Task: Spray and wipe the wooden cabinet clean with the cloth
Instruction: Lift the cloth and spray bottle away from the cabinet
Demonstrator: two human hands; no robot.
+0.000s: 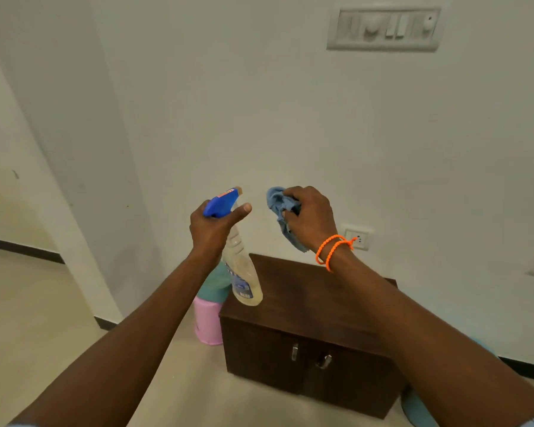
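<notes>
Gripping spray bottle [242, 272] (left hand [211, 228]), right hand [310, 218] bunching cloth [279, 208]

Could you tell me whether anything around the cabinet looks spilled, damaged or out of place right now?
Nothing stands out. The wooden cabinet stands square against the wall, doors shut, top dry. The left hand holds the spray bottle raised; the right hand holds the bunched blue cloth.

A cabinet [309, 331] is set on the floor [43, 318] against the wall [259, 118]. Two buckets [210, 306], stacked, are placed just to its left. Above the cabinet, a spray bottle [239, 260] is held by the left hand [211, 229], and a cloth [282, 215] to its right by the right hand [310, 218]. A socket [356, 237] is mounted on the wall behind, a switch panel [383, 29] high above.
</notes>
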